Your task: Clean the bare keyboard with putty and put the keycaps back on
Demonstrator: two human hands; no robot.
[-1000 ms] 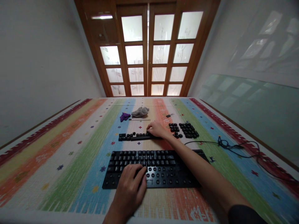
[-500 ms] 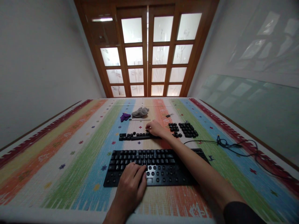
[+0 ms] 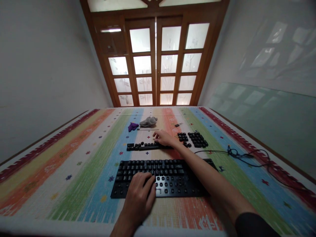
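Observation:
A black keyboard [image 3: 172,184] lies across the near part of the table, with keycaps on its upper rows and bare key stems on much of its lower right. My left hand [image 3: 140,191] rests on its lower left part, fingers bent over the keys; whether the fingertips grip anything is hidden. Behind the keyboard is a row of loose keycaps [image 3: 148,146]. My right hand [image 3: 161,136] is at the right end of that row, fingers curled down over it; what its fingertips hold, if anything, is too small to tell.
More loose keycaps [image 3: 197,140] sit to the right of my right hand. Farther back are a grey cloth [image 3: 148,121], a purple cloth [image 3: 133,126], a thin rod [image 3: 149,129] and a small tool [image 3: 177,125]. A black cable [image 3: 247,154] coils at the right on the striped tablecloth [image 3: 81,164].
The view has tilted up slightly. My right hand has its fingers a little more apart, still at the row of keycaps. My left hand remains on the keyboard.

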